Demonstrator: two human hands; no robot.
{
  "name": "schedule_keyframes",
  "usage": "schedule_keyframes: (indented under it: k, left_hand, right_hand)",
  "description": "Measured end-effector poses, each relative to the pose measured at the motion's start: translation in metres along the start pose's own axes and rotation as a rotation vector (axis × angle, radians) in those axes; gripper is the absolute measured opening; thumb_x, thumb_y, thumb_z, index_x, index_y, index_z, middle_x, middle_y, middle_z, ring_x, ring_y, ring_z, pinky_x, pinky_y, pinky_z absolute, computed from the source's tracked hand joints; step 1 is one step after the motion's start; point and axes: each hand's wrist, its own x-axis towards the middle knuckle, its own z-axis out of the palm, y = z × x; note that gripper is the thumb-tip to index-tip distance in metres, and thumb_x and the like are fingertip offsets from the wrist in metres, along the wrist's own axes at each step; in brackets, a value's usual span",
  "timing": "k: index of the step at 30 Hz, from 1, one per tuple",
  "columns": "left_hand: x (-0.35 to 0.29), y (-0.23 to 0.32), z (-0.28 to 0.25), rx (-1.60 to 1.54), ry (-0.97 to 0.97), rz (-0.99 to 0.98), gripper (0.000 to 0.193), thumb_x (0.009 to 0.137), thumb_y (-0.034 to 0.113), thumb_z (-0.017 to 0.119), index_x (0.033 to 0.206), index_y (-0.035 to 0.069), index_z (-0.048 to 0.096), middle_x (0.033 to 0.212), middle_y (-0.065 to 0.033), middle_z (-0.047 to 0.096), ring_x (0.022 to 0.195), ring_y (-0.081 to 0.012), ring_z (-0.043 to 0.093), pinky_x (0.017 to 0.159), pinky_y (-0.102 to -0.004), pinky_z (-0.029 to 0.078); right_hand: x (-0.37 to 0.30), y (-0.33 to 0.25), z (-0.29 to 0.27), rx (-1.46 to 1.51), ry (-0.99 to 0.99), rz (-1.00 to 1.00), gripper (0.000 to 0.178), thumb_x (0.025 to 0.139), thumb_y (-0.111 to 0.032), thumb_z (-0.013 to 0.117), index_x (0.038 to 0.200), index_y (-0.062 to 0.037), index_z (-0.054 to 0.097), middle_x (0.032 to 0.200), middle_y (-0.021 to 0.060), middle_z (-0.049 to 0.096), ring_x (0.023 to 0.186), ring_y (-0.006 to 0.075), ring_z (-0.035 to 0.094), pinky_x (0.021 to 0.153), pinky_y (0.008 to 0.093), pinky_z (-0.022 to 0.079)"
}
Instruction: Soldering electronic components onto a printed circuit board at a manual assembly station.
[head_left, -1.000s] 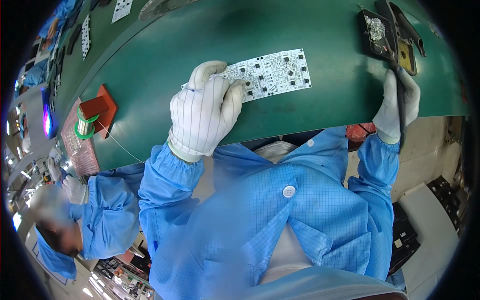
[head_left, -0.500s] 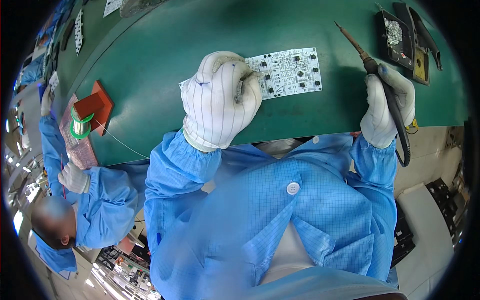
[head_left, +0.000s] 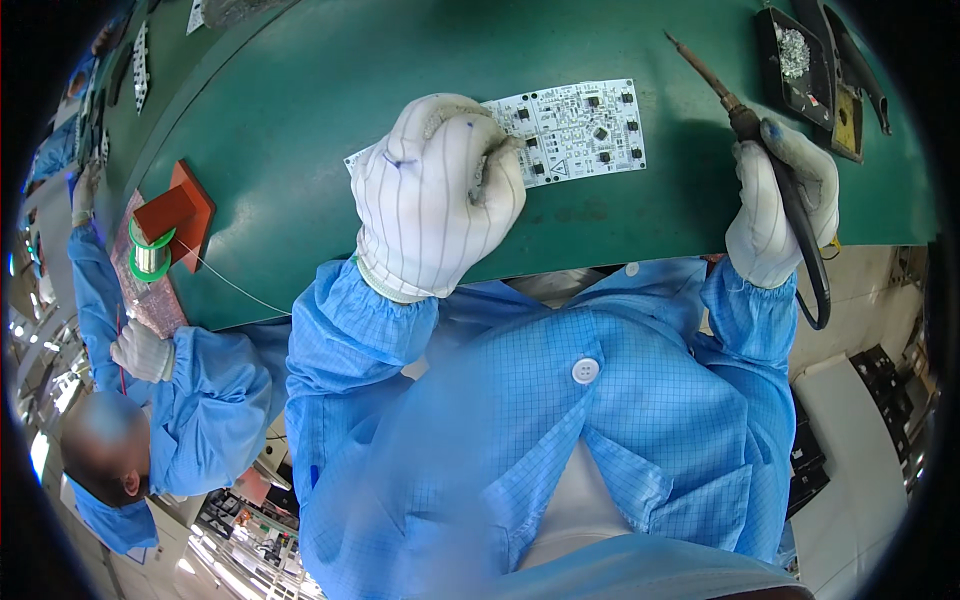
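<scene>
Solder spool [head_left: 150, 258]'s at 9 o'clock. Left hand [head_left: 437, 195] curls over the circuit board [head_left: 585, 132] at 12; can't tell if it's pinching. Board looks light, stiff, kinda fragile, so I'd hold the edges. Soldering iron [head_left: 742, 118]'s at 2, right hand [head_left: 778, 200] wrapped round it; tip [head_left: 674, 41]'s maybe hot.

Left glove [head_left: 437, 195]: white knit, thin grey stripes, small blue mark on back
Right glove [head_left: 765, 220]: white, greyish smudges at fingers
Sleeves [head_left: 350, 325]: light blue, fine darker grid, gathered at wrists
Jacket [head_left: 665, 400]: same gridded blue cloth
Button [head_left: 585, 371]: round, white, mid-front
Inner layer [head_left: 568, 505]: plain white, showing through jacket opening
</scene>
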Motion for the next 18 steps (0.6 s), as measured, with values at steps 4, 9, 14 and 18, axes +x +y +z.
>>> schedule_keyframes:
  k: [4, 9, 14, 18]
  left_hand:
    - [-0.008, 0.005, -0.001, 0.009, -0.063, 0.094, 0.018, 0.068, 0.013, 0.073, 0.084, 0.012, 0.063, 0.093, -0.0034, 0.065, 0.075, -0.0207, 0.063, 0.062, -0.0319, 0.051]
    - [-0.022, -0.003, 0.001, 0.135, -0.028, 0.180, 0.022, 0.066, 0.019, 0.072, 0.086, 0.015, 0.063, 0.103, -0.0005, 0.063, 0.090, -0.0197, 0.062, 0.078, -0.0332, 0.050]
    - [-0.026, -0.013, 0.001, 0.101, -0.042, 0.193, 0.022, 0.066, 0.019, 0.072, 0.085, 0.015, 0.063, 0.103, -0.0014, 0.063, 0.088, -0.0202, 0.062, 0.076, -0.0335, 0.051]
    - [-0.025, -0.010, 0.002, 0.097, -0.016, 0.222, 0.021, 0.066, 0.020, 0.072, 0.084, 0.015, 0.063, 0.103, -0.0018, 0.062, 0.086, -0.0200, 0.062, 0.075, -0.0338, 0.051]
  right_hand:
    - [-0.011, -0.006, -0.003, 0.276, -0.199, -0.280, 0.022, 0.080, 0.007, 0.059, 0.099, -0.0030, 0.055, 0.092, 0.0180, 0.064, 0.072, 0.0215, 0.063, 0.063, 0.0297, 0.054]
    - [-0.033, -0.007, 0.017, 0.331, -0.306, -0.504, 0.034, 0.066, -0.002, 0.074, 0.097, -0.0027, 0.060, 0.066, 0.0107, 0.061, 0.054, 0.0217, 0.057, 0.050, 0.0344, 0.043]
    - [-0.043, -0.006, 0.025, 0.320, -0.288, -0.457, 0.034, 0.065, -0.003, 0.075, 0.096, -0.0021, 0.060, 0.066, 0.0099, 0.062, 0.053, 0.0225, 0.059, 0.052, 0.0347, 0.046]
    - [-0.043, -0.008, 0.021, 0.280, -0.275, -0.459, 0.033, 0.063, -0.002, 0.073, 0.094, -0.0017, 0.060, 0.066, 0.0099, 0.062, 0.053, 0.0228, 0.059, 0.052, 0.0349, 0.047]
